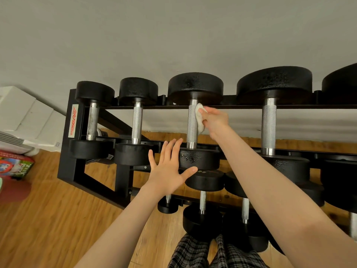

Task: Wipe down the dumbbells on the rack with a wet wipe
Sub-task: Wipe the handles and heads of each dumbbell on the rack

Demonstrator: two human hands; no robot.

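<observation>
On the upper tier of the black dumbbell rack [71, 151], a row of black dumbbells is lying with knurled steel handles running front to back. The third dumbbell [192, 124] from the rack's left end is getting the attention: the right hand [214, 120] is pressing a white wet wipe [200, 118] against the right side of its handle, near the rear head, the fingers curling around the crumpled wipe and pinching it to the steel. The wipe is showing between fingers and handle, touching both.

The left hand [170, 169] is hovering at the front edge of the same tier, fingers spreading wide and holding nothing, its palm facing down over the gap between the second dumbbell [137, 122] and the third. The thumb is lying across the lower edge of the third dumbbell's front head; whether it is actually touching is hard to tell.

Toward the rack's right end, a larger dumbbell [269, 124] is sitting next in line, and more are resting on the lower tier [204, 180] beneath the forearms. A red logo sticker [73, 120] is showing on the rack's left upright. Beyond that end, a white appliance [21, 120] is standing against the grey wall, on the wooden floor [58, 219]. Plaid trousers [195, 252] are showing at the bottom.
</observation>
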